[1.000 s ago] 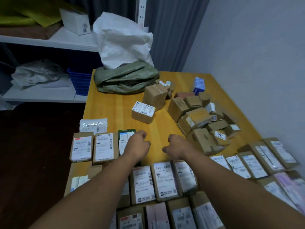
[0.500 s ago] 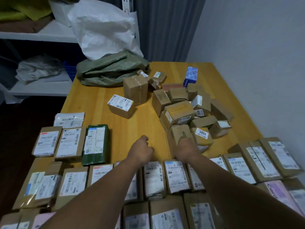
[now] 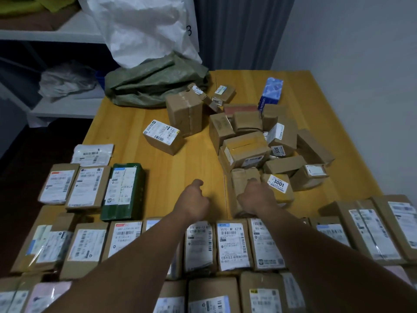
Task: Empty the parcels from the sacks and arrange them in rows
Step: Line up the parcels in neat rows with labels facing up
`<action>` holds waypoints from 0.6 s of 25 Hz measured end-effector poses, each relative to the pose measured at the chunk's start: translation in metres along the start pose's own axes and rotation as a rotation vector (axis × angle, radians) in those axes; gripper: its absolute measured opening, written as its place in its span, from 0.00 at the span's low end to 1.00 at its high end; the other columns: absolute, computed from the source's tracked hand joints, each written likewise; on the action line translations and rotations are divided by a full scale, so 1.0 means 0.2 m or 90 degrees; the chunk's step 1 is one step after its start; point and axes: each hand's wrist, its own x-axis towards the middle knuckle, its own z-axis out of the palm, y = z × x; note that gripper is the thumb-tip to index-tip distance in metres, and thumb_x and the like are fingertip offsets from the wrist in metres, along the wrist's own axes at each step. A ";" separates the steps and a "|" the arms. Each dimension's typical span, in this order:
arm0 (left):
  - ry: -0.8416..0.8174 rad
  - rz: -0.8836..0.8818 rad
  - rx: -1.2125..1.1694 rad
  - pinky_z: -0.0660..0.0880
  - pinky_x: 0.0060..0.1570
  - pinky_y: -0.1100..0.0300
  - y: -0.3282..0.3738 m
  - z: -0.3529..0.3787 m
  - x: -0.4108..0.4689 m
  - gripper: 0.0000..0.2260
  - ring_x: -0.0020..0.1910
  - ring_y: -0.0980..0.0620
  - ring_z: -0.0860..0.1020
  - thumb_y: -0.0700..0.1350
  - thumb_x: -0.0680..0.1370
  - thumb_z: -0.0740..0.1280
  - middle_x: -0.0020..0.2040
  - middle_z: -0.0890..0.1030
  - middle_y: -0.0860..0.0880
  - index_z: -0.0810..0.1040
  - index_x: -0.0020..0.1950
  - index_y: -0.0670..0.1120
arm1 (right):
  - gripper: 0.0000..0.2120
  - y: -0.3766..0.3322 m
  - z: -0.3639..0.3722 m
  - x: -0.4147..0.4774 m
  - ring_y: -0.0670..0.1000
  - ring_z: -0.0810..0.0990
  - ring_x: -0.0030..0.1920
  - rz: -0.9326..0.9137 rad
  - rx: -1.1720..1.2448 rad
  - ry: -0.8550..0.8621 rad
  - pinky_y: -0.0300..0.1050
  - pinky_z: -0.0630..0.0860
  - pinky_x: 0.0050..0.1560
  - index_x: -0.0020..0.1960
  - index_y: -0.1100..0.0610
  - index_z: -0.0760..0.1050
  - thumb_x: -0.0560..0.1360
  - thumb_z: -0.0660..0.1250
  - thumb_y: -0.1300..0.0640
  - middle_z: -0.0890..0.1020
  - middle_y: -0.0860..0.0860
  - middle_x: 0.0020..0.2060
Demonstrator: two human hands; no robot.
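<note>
Right hand (image 3: 257, 198) is now grasping a brown parcel (image 3: 242, 180) beneath its fingers — left hand (image 3: 195, 201) clenched, empty; row-filling is proceeding.

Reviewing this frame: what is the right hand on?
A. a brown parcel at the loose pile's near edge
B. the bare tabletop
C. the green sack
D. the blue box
A: the right hand grips a brown parcel beside the parcel stickered 3001.

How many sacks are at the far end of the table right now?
2. A white sack stands upright at the far left corner; a green sack lies crumpled in front of it, on the table. More could be hidden behind them.
</note>
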 end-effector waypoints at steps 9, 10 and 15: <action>0.027 -0.081 -0.016 0.80 0.51 0.51 -0.15 -0.07 0.00 0.25 0.48 0.48 0.77 0.37 0.79 0.63 0.48 0.76 0.49 0.64 0.76 0.44 | 0.33 -0.01 0.10 0.04 0.63 0.69 0.67 -0.029 -0.045 0.073 0.56 0.70 0.65 0.72 0.60 0.64 0.73 0.73 0.49 0.71 0.62 0.66; 0.027 -0.079 -0.012 0.80 0.51 0.50 -0.15 -0.07 0.00 0.25 0.47 0.48 0.77 0.36 0.79 0.63 0.44 0.74 0.51 0.64 0.75 0.43 | 0.34 -0.04 0.11 0.05 0.62 0.70 0.65 -0.049 -0.004 0.070 0.55 0.72 0.61 0.72 0.60 0.64 0.73 0.74 0.49 0.72 0.61 0.65; 0.031 -0.088 -0.009 0.78 0.53 0.52 -0.13 -0.08 0.01 0.25 0.50 0.48 0.75 0.39 0.78 0.64 0.56 0.77 0.44 0.64 0.76 0.43 | 0.21 -0.11 0.09 0.03 0.62 0.79 0.58 -0.054 0.187 0.048 0.52 0.75 0.52 0.68 0.60 0.68 0.81 0.62 0.47 0.79 0.59 0.58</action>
